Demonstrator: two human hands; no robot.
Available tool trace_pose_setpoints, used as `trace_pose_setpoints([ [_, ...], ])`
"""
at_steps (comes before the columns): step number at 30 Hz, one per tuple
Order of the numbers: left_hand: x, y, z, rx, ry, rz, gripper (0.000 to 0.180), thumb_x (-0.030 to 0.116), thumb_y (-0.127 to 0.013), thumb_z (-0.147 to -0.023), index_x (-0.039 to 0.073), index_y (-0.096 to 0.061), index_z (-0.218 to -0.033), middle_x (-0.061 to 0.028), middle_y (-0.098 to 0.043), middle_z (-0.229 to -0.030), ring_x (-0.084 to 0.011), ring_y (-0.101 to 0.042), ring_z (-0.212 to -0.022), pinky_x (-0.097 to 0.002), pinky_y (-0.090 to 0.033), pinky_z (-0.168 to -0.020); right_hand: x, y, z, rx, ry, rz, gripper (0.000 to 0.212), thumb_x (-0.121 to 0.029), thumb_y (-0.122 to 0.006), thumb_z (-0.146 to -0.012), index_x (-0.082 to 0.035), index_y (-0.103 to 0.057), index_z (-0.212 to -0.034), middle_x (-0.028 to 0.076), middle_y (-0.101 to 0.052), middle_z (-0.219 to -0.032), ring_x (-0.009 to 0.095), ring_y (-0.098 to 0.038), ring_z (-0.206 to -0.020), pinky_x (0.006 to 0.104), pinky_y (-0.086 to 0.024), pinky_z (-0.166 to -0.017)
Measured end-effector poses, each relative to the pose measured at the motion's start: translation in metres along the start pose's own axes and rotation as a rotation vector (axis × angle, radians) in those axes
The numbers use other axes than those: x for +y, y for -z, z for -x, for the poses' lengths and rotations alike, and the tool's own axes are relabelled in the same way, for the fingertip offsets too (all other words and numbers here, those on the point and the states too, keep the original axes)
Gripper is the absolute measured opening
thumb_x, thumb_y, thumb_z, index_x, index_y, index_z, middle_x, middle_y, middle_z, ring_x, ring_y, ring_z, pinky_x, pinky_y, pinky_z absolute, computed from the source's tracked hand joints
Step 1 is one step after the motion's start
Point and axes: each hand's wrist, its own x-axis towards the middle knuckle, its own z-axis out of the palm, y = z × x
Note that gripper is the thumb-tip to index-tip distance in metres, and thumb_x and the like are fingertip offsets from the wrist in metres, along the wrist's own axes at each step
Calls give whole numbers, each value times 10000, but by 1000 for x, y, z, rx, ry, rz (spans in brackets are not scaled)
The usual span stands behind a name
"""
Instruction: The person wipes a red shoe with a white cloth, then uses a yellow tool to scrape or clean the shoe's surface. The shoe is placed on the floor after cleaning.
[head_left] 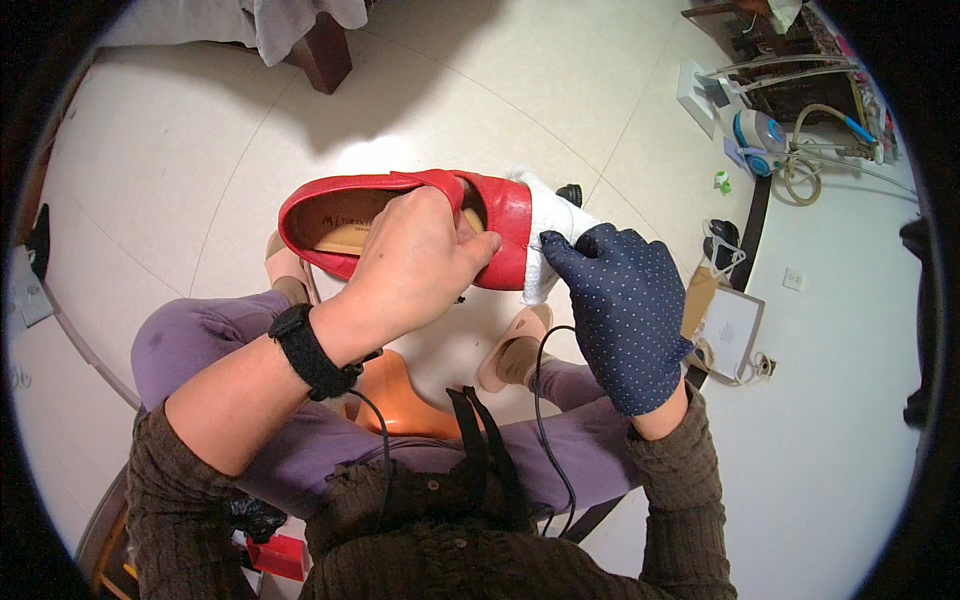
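Note:
A red slip-on shoe (508,215) with a tan insole is held up in front of me, its toe to the right. My bare left hand (415,258) grips it by the upper near the opening, fingers reaching inside and thumb on the outer side. Over the toe lies a white cloth (550,222), covering the tip. In a dark blue dotted glove, my right hand (628,315) closes on the cloth at the toe end, thumb along its near edge. Some of the right fingertips are hidden behind the cloth.
Below the shoe are my knees, pale pink slippers (520,345) and an orange object (395,395) between my legs. Black cables run from near my wrists. A white and blue appliance (760,135) with a hose stands at far right, near a white box (730,335). A wooden furniture leg (325,55) stands at the far left.

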Motion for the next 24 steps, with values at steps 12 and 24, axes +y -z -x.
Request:
trace_pose_setpoints([
  [12, 2, 9, 3, -10, 61, 67, 261, 113, -747, -892, -87, -645, -1024, -72, -661, -723, -119, -630, -654, -299, -521, -591, 12, 4, 7, -2, -47, 26, 392, 47, -700, -761, -131, -767, -1104, 102, -672, -856, 277, -641, -771, 393, -488, -664],
  [24, -6, 10, 3, -103, 198, 380, 184, 111, -727, -914, -53, -650, -946, -1, -583, -686, -71, -535, -620, -275, -463, -571, 20, 3, 12, 38, -54, -39, 382, 66, -710, -763, -125, -786, -1085, 112, -667, -818, 264, -642, -745, 383, -497, -651],
])
